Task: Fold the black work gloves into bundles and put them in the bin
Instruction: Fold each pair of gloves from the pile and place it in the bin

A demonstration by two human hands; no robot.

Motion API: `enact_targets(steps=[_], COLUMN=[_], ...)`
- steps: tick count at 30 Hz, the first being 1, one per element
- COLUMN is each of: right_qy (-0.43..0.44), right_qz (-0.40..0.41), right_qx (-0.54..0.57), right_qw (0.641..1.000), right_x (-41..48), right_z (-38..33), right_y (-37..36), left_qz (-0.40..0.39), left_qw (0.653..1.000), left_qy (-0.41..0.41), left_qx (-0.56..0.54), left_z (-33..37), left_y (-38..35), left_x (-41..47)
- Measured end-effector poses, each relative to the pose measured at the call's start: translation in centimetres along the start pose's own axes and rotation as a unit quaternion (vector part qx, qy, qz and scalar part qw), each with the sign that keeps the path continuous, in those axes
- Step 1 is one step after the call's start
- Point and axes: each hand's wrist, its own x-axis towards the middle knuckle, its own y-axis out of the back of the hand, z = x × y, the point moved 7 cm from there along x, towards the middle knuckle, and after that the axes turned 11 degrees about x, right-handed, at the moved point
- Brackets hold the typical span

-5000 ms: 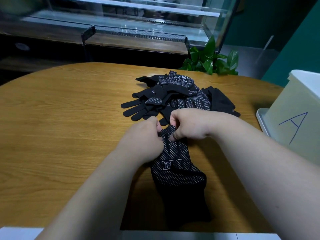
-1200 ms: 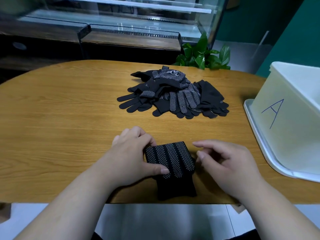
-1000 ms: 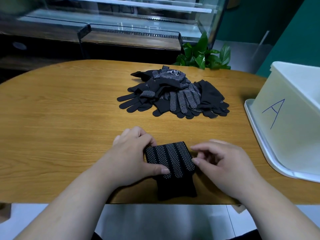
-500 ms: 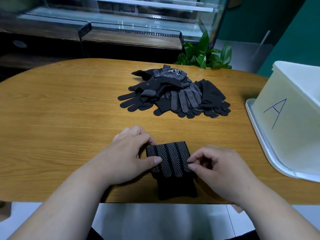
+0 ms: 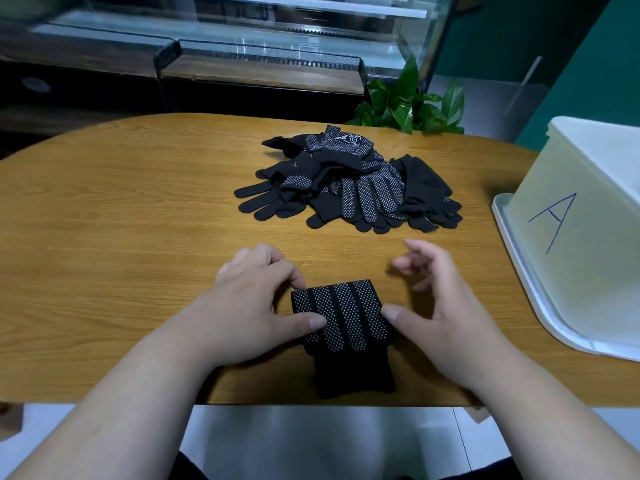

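1. A folded glove bundle [image 5: 341,318] was seen lying on the wooden worktop [image 5: 121,220], close to the near edge and between the two hands.
2. Its top was covered with four black strips with white dots, and a plain black part was seen sticking out toward the person.
3. The bundle was held by the left hand [image 5: 249,306]. The thumb was pressed down on the dotted top, and the fingers [image 5: 277,268] were curled at the far left corner.
4. The right hand [image 5: 440,306] was kept loose and open. Only its thumb was laid against the right side of the bundle. Its fingers [image 5: 415,251] were spread in the air above the worktop, a bit blurred, and nothing was held in them.
5. A pile of black gloves [image 5: 346,188] was left farther back on the worktop, well apart from the bundle. Some were turned dotted side up and some plain side up.
6. A white bin [image 5: 588,271] was stood at the right side of the worktop, with a blue letter A [image 5: 554,220] drawn on its wall.
7. The bin was set on a flat white tray [image 5: 512,258].
8. The inside of the bin could not be seen.
9. A green plant [image 5: 412,102] and a glass case [image 5: 277,29] were seen behind the worktop.
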Motion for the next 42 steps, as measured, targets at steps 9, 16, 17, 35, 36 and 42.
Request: enact_targets(steps=[9,16,17,35,36,42], right_qy=[0.014,0.015,0.020,0.174,0.182,0.220], right_qz=[-0.125,-0.144,-0.139,-0.106,-0.106,-0.131], right_qx=[-0.147,-0.144,-0.132,-0.118,-0.124,-0.162], right_qw=[0.981,0.979,0.981,0.972,0.970,0.953], right_x=[1.9,1.6,1.5,-0.3,-0.4,-0.8], right_z=[0.9,-0.3,-0.3,-2.4,-2.6,-3.1], right_y=[-1.7,-2.3,-2.3,-3.2,-3.2,-3.9], left_qz=[-0.025,-0.031,-0.028,0.079,0.075,0.052], left_qw=[0.999,0.999,0.999,0.981,0.981,0.978], left_qy=[0.011,-0.011,-0.017,-0.178,-0.179,-0.190], left_qx=[0.036,-0.013,-0.022,-0.022,-0.029,-0.072], left_z=[1.2,1.4,1.6,5.3,5.2,4.3], left_y=[0.2,-0.1,0.0,1.3,1.2,1.2], left_x=[0.1,0.4,0.4,-0.6,-0.7,-1.3])
